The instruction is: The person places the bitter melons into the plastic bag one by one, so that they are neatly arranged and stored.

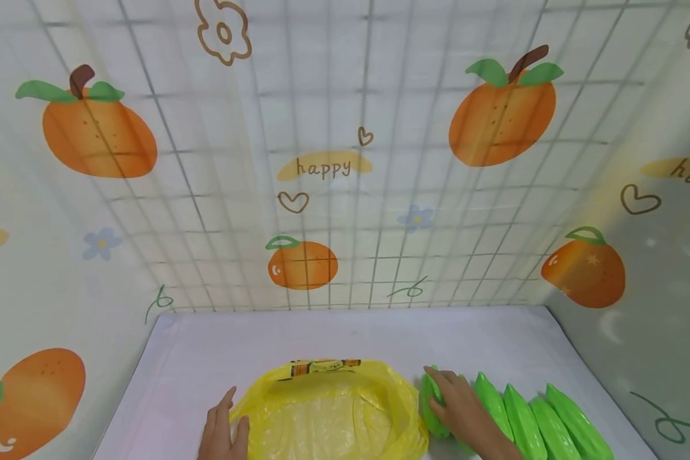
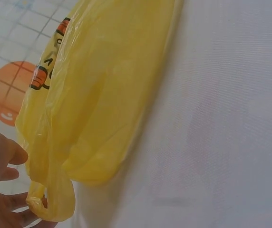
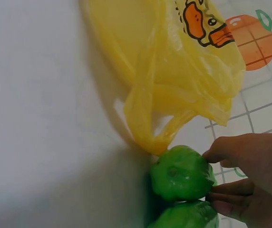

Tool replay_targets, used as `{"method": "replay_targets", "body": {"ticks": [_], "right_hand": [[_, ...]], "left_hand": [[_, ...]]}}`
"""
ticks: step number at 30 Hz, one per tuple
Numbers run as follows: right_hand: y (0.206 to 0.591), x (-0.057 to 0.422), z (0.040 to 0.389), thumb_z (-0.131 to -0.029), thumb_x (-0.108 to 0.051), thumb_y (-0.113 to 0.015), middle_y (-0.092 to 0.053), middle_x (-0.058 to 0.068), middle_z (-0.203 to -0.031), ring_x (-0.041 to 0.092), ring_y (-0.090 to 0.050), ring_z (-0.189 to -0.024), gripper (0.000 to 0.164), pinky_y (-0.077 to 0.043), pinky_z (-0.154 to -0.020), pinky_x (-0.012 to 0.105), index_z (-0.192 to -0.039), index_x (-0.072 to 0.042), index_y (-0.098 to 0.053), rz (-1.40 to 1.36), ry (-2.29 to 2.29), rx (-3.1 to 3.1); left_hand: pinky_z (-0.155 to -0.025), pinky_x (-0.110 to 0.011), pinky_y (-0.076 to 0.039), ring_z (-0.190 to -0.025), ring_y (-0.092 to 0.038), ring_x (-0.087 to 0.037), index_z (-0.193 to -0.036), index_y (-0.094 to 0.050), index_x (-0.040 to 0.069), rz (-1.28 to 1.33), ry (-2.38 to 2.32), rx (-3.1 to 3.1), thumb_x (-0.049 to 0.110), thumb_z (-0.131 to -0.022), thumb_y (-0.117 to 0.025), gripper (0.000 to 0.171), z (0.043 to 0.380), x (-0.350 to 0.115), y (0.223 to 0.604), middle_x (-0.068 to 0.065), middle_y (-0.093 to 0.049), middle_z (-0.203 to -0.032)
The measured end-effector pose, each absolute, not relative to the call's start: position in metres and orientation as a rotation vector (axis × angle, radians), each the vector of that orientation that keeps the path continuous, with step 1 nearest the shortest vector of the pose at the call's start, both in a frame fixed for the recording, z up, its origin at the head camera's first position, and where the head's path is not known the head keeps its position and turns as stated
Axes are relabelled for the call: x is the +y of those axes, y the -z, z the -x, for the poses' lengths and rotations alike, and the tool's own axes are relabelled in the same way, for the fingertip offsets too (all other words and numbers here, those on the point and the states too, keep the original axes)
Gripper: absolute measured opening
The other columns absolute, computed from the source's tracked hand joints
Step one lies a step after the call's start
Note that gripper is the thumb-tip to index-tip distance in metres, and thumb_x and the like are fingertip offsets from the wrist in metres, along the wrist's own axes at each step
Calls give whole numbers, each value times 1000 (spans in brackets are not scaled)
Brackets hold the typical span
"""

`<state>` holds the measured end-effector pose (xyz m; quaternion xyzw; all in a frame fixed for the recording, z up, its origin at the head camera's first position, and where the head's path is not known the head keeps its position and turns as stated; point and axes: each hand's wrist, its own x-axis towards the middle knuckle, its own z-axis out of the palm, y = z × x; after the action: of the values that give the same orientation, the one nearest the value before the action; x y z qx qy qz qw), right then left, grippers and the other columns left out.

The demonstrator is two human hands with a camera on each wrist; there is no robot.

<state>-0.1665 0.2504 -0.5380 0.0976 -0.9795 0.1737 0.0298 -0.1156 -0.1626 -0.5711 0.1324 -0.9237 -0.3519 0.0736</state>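
Note:
A yellow plastic bag (image 1: 404, 409) lies with its mouth spread wide, a cartoon print on its far side. My left hand (image 1: 221, 429) is at the bag's left edge, fingers fairly straight. In the left wrist view, some of its fingers pass behind the looped bag handle (image 2: 62, 202). Just right of the bag, my right hand (image 1: 464, 409) holds the leftmost long green ridged fruit-like piece (image 3: 179, 175) between thumb and fingers. That piece touches or nearly touches the bag's right handle (image 3: 138, 118). A second green piece (image 3: 188, 217) lies directly beside it.
Several more green pieces (image 1: 526, 425) with pointed tips lie side by side at the right. The white tabletop (image 1: 356, 332) meets a curtain (image 1: 368, 211) printed with oranges and grid lines at the back; printed cloth also hangs at both sides.

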Motion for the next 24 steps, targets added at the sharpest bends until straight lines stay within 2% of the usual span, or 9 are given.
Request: {"method": "replay_targets", "body": {"ticks": [7, 11, 14, 19, 24], "right_hand": [[539, 252, 176, -84, -13, -76, -61, 21, -122, 38, -59, -108, 58, -50, -88, 56, -138, -4, -56, -252, -669, -3087], [540, 252, 180, -83, -11, -75, -57, 24, -127, 39, -58, -112, 64, -51, -88, 54, -142, -3, -51, -231, -736, -3096], [538, 251, 182, -83, -12, -74, -57, 24, -127, 34, -59, -108, 68, -52, -83, 50, -145, -4, -47, -185, -789, -3135], [534, 250, 183, -84, -17, -75, -61, 22, -123, 34, -60, -107, 70, -52, -84, 54, -147, -6, -45, -106, -802, -3214], [535, 249, 185, -84, -19, -75, -64, 15, -118, 33, -60, -108, 64, -50, -89, 55, -142, -6, -51, -144, -799, -3187]], "left_hand": [[-85, -51, -49, -105, -57, -31, -146, -42, 6, -407, 1107, -2804, 16, -96, -54, 53, 116, -165, 568, -17, -55, -119], [-74, -43, -52, -94, -59, -27, -146, -43, 6, -376, 1103, -2801, 13, -96, -54, 52, 116, -167, 566, -16, -56, -114], [-68, -40, -53, -91, -61, -29, -145, -44, 5, -342, 1128, -2785, 11, -96, -54, 50, 118, -170, 568, -18, -58, -111], [-67, -42, -55, -96, -63, -36, -142, -47, 4, -322, 1226, -2786, 15, -98, -53, 46, 121, -173, 572, -21, -58, -113], [-69, -46, -54, -90, -65, -33, -139, -50, 5, -378, 1235, -2805, 17, -95, -56, 46, 124, -175, 574, -19, -62, -112]]}}
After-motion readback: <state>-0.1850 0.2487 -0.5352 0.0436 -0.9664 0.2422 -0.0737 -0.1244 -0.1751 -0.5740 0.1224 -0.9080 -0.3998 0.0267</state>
